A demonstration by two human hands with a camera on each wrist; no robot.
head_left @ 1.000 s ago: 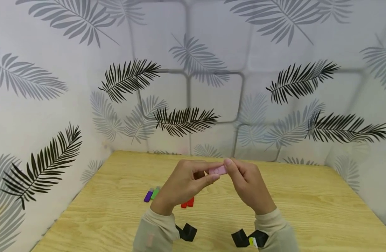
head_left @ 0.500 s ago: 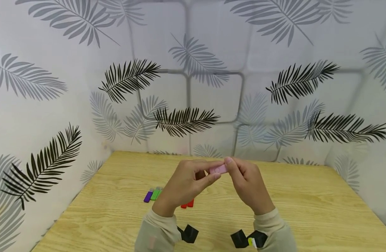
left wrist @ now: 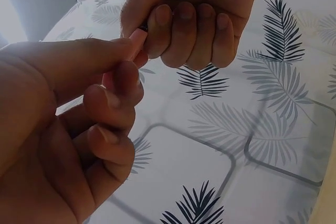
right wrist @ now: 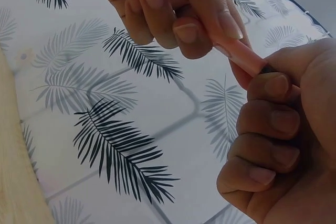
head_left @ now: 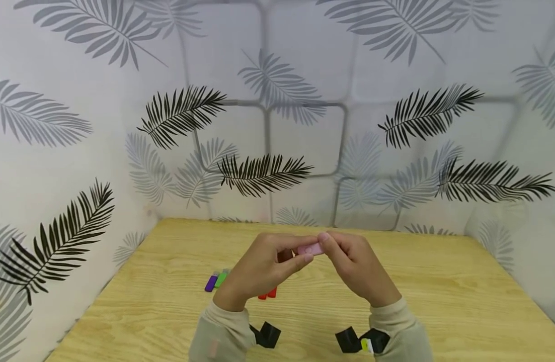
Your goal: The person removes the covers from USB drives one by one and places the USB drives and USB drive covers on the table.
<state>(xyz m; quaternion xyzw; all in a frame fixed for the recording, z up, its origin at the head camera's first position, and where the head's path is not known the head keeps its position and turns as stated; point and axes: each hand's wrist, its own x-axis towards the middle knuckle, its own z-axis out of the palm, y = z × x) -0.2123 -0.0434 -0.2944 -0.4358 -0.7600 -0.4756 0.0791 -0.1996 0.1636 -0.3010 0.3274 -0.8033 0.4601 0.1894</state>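
A pink USB stick (head_left: 310,249) is held up above the table between both hands. My left hand (head_left: 263,266) pinches its body between thumb and fingers, as the left wrist view also shows at the pink edge (left wrist: 137,40). My right hand (head_left: 356,266) grips the other end with the thumb on top and the fingers curled under. In the right wrist view a dark bit (right wrist: 268,68) shows between the pink body (right wrist: 241,56) and the right thumb; the rest of that end is hidden by the fingers.
A purple USB stick (head_left: 211,282) and a green one (head_left: 221,279) with clear caps lie on the wooden table (head_left: 146,311), left of the left hand. Two red pieces (head_left: 271,292) lie partly hidden behind the left wrist. A leaf-patterned curtain (head_left: 304,136) stands behind the table.
Both hands keep their hold on the pink USB stick. Stick and fingertips sit slightly lower and further left; the whole view has also shifted a little.
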